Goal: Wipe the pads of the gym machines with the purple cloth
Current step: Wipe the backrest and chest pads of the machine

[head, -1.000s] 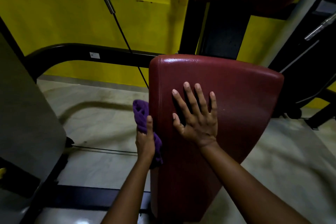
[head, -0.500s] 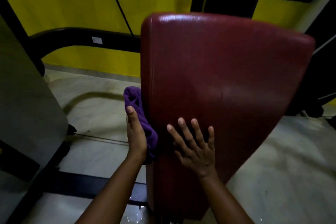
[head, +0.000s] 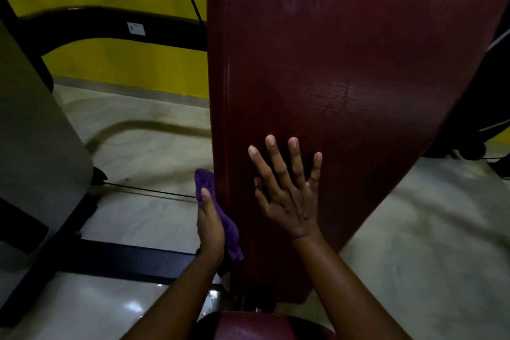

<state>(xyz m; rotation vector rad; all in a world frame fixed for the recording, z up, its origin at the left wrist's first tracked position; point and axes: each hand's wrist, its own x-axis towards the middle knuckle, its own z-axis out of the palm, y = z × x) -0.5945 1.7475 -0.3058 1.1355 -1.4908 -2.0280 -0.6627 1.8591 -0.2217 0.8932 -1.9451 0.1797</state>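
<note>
A tall dark red back pad (head: 345,63) fills the middle and right of the view. My left hand (head: 210,226) presses the purple cloth (head: 230,232) against the pad's left side edge, low down. The cloth bunches out above my thumb and below my palm. My right hand (head: 287,190) lies flat on the pad's front face with its fingers spread, holding nothing. A second dark red pad, the seat (head: 256,326), shows at the bottom edge between my forearms.
A black machine frame tube (head: 110,26) curves behind the pad before a yellow wall. A grey weight-stack cover (head: 36,146) stands at the left. A black base bar (head: 124,259) and a thin cable (head: 149,192) cross the pale tiled floor. More dark equipment sits at the right edge.
The view has closed in on the pad. My left hand and the cloth have slid down the pad's left edge, and my right hand has moved lower on its front face.
</note>
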